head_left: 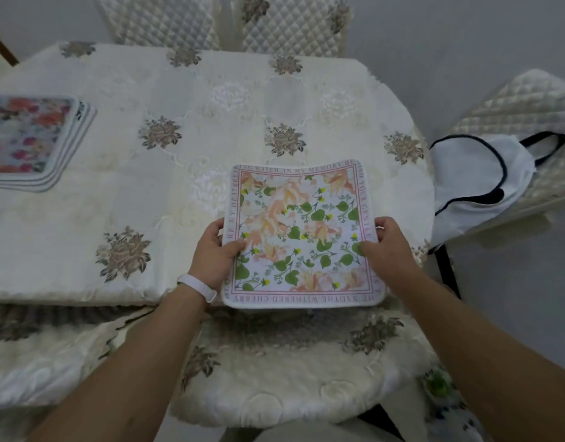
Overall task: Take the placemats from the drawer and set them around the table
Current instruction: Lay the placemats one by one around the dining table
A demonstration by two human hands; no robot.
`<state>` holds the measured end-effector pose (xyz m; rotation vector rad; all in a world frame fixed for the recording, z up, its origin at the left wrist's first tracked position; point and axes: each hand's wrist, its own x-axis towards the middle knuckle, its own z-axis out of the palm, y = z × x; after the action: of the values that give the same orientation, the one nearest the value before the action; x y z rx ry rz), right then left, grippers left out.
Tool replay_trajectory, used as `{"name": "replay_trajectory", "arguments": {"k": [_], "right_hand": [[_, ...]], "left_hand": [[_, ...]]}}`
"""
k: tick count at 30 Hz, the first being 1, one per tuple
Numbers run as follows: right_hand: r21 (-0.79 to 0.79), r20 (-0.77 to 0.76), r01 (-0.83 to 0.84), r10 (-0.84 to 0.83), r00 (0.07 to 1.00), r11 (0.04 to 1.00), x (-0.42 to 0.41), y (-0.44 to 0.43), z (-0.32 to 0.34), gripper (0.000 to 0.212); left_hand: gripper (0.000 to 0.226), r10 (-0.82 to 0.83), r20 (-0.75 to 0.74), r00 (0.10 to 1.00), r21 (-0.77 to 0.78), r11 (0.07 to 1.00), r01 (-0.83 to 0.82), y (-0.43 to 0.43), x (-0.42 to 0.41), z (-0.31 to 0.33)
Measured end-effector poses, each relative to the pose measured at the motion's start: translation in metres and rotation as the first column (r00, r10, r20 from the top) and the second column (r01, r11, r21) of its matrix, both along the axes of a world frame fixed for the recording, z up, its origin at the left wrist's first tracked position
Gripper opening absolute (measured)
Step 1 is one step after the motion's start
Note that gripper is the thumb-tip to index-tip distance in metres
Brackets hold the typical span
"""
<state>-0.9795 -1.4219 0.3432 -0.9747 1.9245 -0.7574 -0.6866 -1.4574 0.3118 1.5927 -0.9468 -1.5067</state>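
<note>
A square floral placemat point(302, 231) with peach flowers, green leaves and a lettered pink border is held over the near right edge of the table point(166, 173). My left hand point(216, 253) grips its left edge, thumb on top. My right hand point(388, 242) grips its right edge the same way. The mat's near part overhangs the table edge. A stack of several placemats point(32, 138) with red and pink flowers lies on the table at the far left.
The table wears a cream embroidered cloth. Two quilted chairs point(224, 23) stand at the far side, another chair point(529, 122) at the right carries a white bag point(478, 183). A cushioned chair seat point(287, 371) sits right below my arms.
</note>
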Motion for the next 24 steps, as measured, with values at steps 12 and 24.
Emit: {"name": "replay_trajectory", "arguments": {"k": [12, 24], "right_hand": [[0.144, 0.072, -0.114, 0.105, 0.992, 0.983, 0.003, -0.042, -0.072, 0.033], [0.200, 0.068, -0.094, 0.082, 0.994, 0.975, -0.003, -0.037, -0.093, 0.032]], "left_hand": [[0.042, -0.010, 0.340, 0.940, 0.031, 1.000, -0.001, -0.013, 0.002, -0.056], [0.044, -0.047, 0.405, 0.913, 0.051, 0.998, 0.029, -0.014, 0.011, -0.073]]}}
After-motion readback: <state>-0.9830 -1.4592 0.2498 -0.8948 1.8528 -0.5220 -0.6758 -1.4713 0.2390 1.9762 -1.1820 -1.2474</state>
